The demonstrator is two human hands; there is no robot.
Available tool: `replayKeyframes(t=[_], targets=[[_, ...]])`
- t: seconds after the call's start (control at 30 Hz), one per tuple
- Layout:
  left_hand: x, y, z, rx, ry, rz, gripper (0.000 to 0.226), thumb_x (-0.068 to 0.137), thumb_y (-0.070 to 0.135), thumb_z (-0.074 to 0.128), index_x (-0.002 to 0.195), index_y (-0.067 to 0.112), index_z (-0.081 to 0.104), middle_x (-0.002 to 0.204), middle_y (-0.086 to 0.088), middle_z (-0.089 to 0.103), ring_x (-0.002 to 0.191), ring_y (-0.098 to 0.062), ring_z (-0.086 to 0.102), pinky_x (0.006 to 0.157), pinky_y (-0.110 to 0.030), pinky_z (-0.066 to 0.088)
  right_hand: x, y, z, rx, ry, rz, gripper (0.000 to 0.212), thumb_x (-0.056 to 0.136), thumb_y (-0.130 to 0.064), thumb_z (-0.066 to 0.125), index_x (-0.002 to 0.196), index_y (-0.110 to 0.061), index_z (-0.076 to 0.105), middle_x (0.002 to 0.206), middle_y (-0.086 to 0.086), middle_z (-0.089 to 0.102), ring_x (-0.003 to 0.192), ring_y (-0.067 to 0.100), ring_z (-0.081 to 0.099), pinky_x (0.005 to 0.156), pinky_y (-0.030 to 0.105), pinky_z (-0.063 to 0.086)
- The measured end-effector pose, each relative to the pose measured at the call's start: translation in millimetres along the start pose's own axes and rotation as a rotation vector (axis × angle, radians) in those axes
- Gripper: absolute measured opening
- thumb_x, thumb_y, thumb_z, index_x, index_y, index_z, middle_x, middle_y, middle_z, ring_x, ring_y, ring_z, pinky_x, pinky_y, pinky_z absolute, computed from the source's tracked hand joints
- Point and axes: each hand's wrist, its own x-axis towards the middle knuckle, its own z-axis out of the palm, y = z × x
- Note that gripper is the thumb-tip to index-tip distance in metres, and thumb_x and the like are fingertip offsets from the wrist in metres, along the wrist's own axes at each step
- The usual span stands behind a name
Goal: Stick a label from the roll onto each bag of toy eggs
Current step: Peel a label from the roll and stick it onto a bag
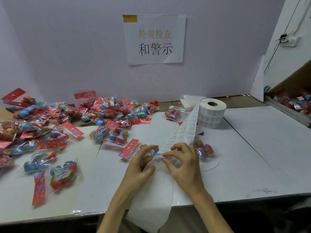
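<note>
A white label roll (211, 113) stands on the table at centre right, and its strip of labels (183, 133) runs down to my hands. My right hand (183, 163) pinches a small white label (159, 158) at the strip's lower end. My left hand (143, 163) meets it from the left, its fingers curled on the same label. Under the hands lies a clear bag of toy eggs (134, 149) with a red header card. Another bag (204, 149) lies just right of my right hand. The bare backing paper (151, 214) hangs over the table's front edge.
A big heap of bagged toy eggs (50, 125) covers the left half of the white table (252, 157). One bag (174, 112) lies left of the roll. A cardboard box with more bags (294, 101) stands at the far right. A white partition with a paper sign (154, 39) closes the back.
</note>
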Motion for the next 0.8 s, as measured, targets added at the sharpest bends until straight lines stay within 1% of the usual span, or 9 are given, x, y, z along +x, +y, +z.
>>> replayKeyframes(t=[0.17,0.3,0.4,0.47,0.5,0.57,0.63,0.7,0.8], targets=[[0.3,0.7,0.2,-0.009,-0.005,-0.016,0.066,0.093,-0.01,0.059,0.129,0.045,0.06,0.135,0.03,0.06,0.119,-0.002,0.064,0.094,-0.022,0.056,-0.7,-0.3,1.2,0.004,0.017,0.004,0.014,0.08,-0.031,0.085,0.092,-0.03,0.079,0.1,-0.012,0.058,0.099,0.009,0.049,0.083,0.037,0.05],[0.3,1.9,1.1,-0.006,0.0,-0.023,0.071,0.094,-0.006,0.064,0.119,0.06,0.059,0.132,0.036,0.059,0.119,0.005,0.062,0.086,-0.011,0.052,-1.4,-0.6,1.6,0.022,0.01,0.032,0.01,0.084,-0.028,0.081,0.094,-0.026,0.079,0.101,-0.011,0.059,0.101,0.008,0.049,0.084,0.038,0.051],[1.3,0.9,1.4,-0.027,0.005,-0.008,0.057,0.095,0.002,0.068,0.122,0.052,0.062,0.134,0.028,0.062,0.12,0.001,0.063,0.092,-0.014,0.052,-1.1,-1.9,0.7,0.045,0.017,0.036,0.013,0.088,-0.034,0.074,0.093,-0.025,0.079,0.1,-0.012,0.061,0.102,0.01,0.05,0.086,0.04,0.05],[2.3,0.8,0.0,-0.057,0.013,-0.005,0.046,0.092,0.013,0.07,0.128,0.041,0.062,0.137,0.021,0.063,0.12,-0.004,0.065,0.096,-0.02,0.054,-0.9,-3.2,-1.0,0.05,-0.004,0.023,0.023,0.086,-0.044,0.067,0.096,-0.027,0.079,0.102,-0.013,0.061,0.104,0.009,0.05,0.089,0.036,0.049],[2.5,0.9,-0.8,-0.068,0.015,-0.004,0.045,0.091,0.015,0.069,0.13,0.037,0.061,0.137,0.021,0.063,0.12,-0.005,0.065,0.095,-0.02,0.055,-0.9,-3.3,-1.7,0.044,-0.013,0.011,0.025,0.084,-0.047,0.067,0.098,-0.029,0.079,0.103,-0.014,0.06,0.105,0.009,0.049,0.089,0.033,0.047],[2.3,0.6,-2.3,-0.082,0.012,-0.007,0.047,0.094,0.007,0.07,0.129,0.038,0.062,0.133,0.025,0.064,0.12,-0.004,0.065,0.09,-0.015,0.053,-0.7,-2.1,-1.8,0.033,-0.014,-0.002,0.022,0.081,-0.042,0.076,0.098,-0.029,0.079,0.104,-0.013,0.06,0.105,0.008,0.048,0.089,0.028,0.045],[1.6,0.8,-3.1,-0.089,0.007,-0.011,0.053,0.095,0.0,0.069,0.125,0.043,0.064,0.131,0.029,0.063,0.119,-0.001,0.065,0.088,-0.012,0.052,-0.7,-0.8,-0.9,0.027,-0.004,0.006,0.019,0.078,-0.032,0.086,0.096,-0.028,0.08,0.102,-0.012,0.061,0.102,0.009,0.049,0.086,0.032,0.048],[1.5,1.4,-3.3,-0.09,0.001,-0.011,0.06,0.094,-0.003,0.067,0.12,0.051,0.065,0.13,0.033,0.062,0.118,0.001,0.065,0.088,-0.012,0.052,-0.4,-0.5,-0.4,0.025,0.005,0.01,0.018,0.077,-0.029,0.088,0.093,-0.028,0.08,0.1,-0.012,0.062,0.101,0.011,0.05,0.085,0.037,0.05],[1.5,0.8,-3.3,-0.063,-0.002,-0.003,0.066,0.094,-0.005,0.067,0.118,0.056,0.064,0.129,0.042,0.057,0.116,0.006,0.063,0.085,-0.008,0.051,-0.4,-0.6,-1.3,0.036,0.007,0.013,0.016,0.078,-0.03,0.087,0.092,-0.029,0.08,0.1,-0.012,0.062,0.101,0.009,0.049,0.085,0.039,0.05]])
